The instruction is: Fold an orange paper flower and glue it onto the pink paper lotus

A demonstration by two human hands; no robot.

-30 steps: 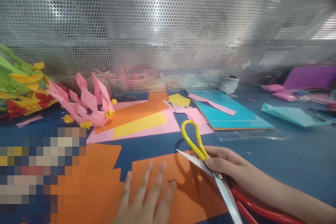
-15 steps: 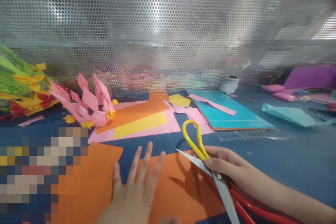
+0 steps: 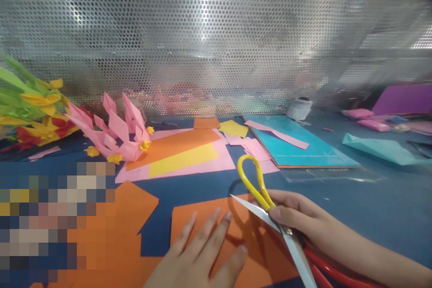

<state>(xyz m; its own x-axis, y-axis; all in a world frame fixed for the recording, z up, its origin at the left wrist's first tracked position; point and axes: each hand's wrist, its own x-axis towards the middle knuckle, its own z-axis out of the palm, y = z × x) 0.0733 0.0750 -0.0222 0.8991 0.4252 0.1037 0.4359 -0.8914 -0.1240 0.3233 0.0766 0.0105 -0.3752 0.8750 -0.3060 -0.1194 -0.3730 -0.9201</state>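
Note:
My left hand (image 3: 202, 256) lies flat with fingers spread on an orange paper sheet (image 3: 259, 256) at the near edge of the blue table. My right hand (image 3: 297, 218) is closed around the middle of a pair of scissors (image 3: 266, 207), near the pivot. One handle loop is yellow and points away from me; the red handle (image 3: 324, 270) runs along my forearm. One silver blade pokes left over the orange sheet, the other points down toward me.
A second orange piece (image 3: 128, 216) lies to the left. Behind are stacked pink, orange and yellow sheets (image 3: 182, 155), a pink folded-paper piece (image 3: 118, 132), green and yellow paper craft (image 3: 27, 103), a cyan board (image 3: 303, 146), a teal sheet (image 3: 381, 148) and a perforated metal screen (image 3: 216, 31).
My left hand slid right across the orange sheet and drew back toward me. The right hand and scissors stayed almost still.

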